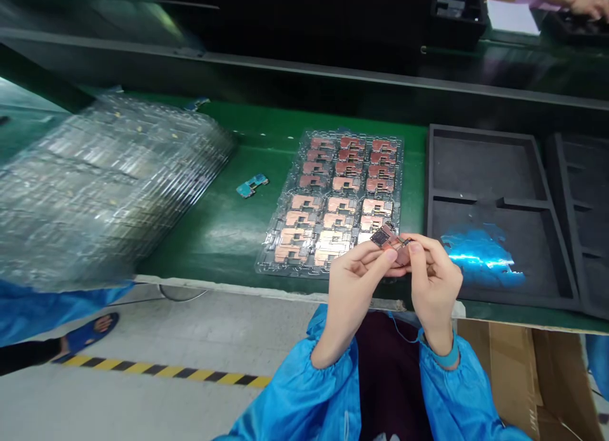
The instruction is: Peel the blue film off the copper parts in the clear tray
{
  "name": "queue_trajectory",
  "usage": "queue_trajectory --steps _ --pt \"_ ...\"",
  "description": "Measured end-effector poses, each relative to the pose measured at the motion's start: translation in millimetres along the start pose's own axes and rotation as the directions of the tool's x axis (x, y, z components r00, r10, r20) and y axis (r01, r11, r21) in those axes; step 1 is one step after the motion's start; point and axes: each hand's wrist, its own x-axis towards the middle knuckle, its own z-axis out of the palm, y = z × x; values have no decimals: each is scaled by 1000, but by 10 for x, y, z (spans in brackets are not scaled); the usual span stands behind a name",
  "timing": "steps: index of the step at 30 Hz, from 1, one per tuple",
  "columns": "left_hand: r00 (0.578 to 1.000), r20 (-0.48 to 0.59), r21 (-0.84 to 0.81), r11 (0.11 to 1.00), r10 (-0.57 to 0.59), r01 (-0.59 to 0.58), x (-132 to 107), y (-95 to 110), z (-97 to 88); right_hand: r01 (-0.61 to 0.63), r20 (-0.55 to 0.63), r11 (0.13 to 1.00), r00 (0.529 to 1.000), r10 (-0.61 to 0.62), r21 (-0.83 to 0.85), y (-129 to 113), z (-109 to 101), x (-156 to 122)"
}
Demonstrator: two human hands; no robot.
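Between both hands I hold a small circuit board [382,235] with a dark chip area and copper-coloured parts. My left hand [359,276] pinches its left side, thumb on top and fingers underneath. At its right side, my right hand [431,273] grips with thumb and forefinger; a blue band circles that wrist. Just beyond my hands lies a clear plastic tray [321,197] with rows of copper-coloured boards in its pockets. My fingers hide its near right corner. A single blue-green board [252,185] rests on the green bench left of the tray.
A tall stack of clear plastic trays [109,187] fills the left. On the right sit a black foam tray [490,168], holding shiny blue film [480,257], and another black tray [587,219]. A co-worker's hand [590,4] shows at top right. Cardboard [509,371] stands below the bench.
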Motion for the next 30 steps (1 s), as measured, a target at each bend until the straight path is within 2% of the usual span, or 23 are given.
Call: queue_trajectory --steps 4,7,9,15,21,23,27,30 --pt "995 -76 -1 998 64 -64 18 -23 22 -23 111 998 994 16 62 6 -10 3" --pt "987 -118 53 993 112 -106 42 -13 10 0 129 998 992 -8 60 19 -4 -14" --pt "984 -115 93 988 134 -124 58 10 -11 -3 142 998 990 -6 65 37 2 -25" --pt "989 -53 131 983 136 -129 123 73 -74 -118 210 987 973 93 112 89 8 -38" --pt "980 -90 193 969 175 -155 141 33 -67 -16 237 997 971 -4 81 102 33 -76" --pt "980 -61 244 955 187 -167 137 38 -88 2 253 998 967 -19 69 95 20 -88" --pt "990 67 328 934 128 -143 190 146 -272 34 321 999 946 -39 20 91 -136 -63" --pt "994 68 355 929 89 -108 340 307 -522 45 285 998 958 -34 -32 130 -353 1"
